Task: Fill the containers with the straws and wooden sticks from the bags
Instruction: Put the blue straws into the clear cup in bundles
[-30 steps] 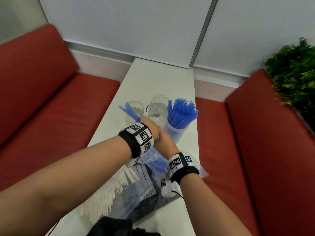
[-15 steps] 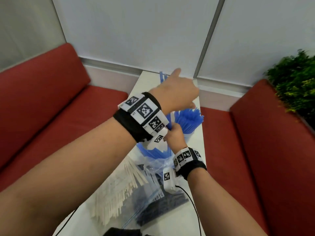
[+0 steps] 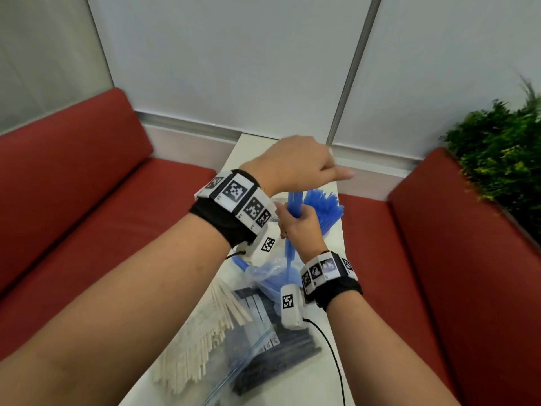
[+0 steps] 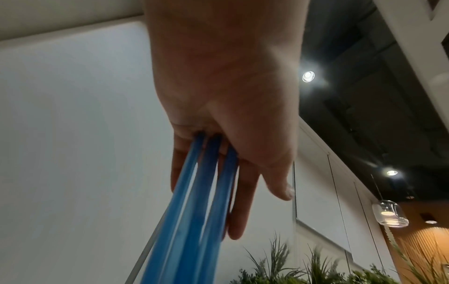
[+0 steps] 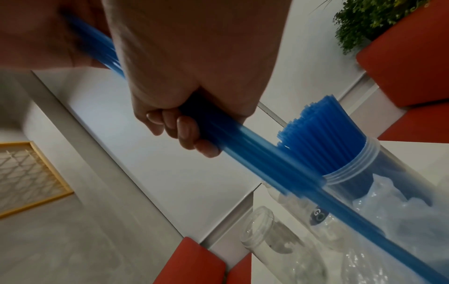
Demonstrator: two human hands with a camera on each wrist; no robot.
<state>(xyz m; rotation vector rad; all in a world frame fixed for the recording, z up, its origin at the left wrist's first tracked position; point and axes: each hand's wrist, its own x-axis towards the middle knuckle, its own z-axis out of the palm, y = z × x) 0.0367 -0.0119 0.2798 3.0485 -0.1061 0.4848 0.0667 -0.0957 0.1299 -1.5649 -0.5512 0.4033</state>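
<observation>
the right hand (image 3: pixel 301 227) is curled into a fist round a bundle of blue straws (image 5: pixel 245 148), its fingertips (image 5: pixel 184 132) wrapped tight against the shafts in the right wrist view, with the straws running upright through the fist. their lower ends drop into a crumpled clear plastic bag (image 3: pixel 269 272) just below the hand. the left hand (image 3: pixel 295 164) sits above, palm down on the top ends of the same straws; in the left wrist view its fingers (image 4: pixel 243 192) lie straight and close together, with three straws meeting the palm at the base of the fingers and nothing pinched. just beyond the right fist stands a clear plastic container (image 5: pixel 359 169) packed with blue straws that fan out above its ribbed rim. beside it, in the right wrist view, is an empty clear container (image 5: pixel 264 226); whether it stands upright or leans cannot be told from that angle. all of this rests on a narrow white table (image 3: pixel 248 148) that runs away toward the wall. nearer the person, a fan of pale wooden sticks (image 3: pixel 202 341) lies on the table, touching a zip bag of dark straws (image 3: pixel 278 358). red benches (image 3: pixel 87 186) flank the table on both sides, and a green plant (image 3: pixel 503 145) stands behind the right-hand bench. both wrists wear black bands with printed markers.
</observation>
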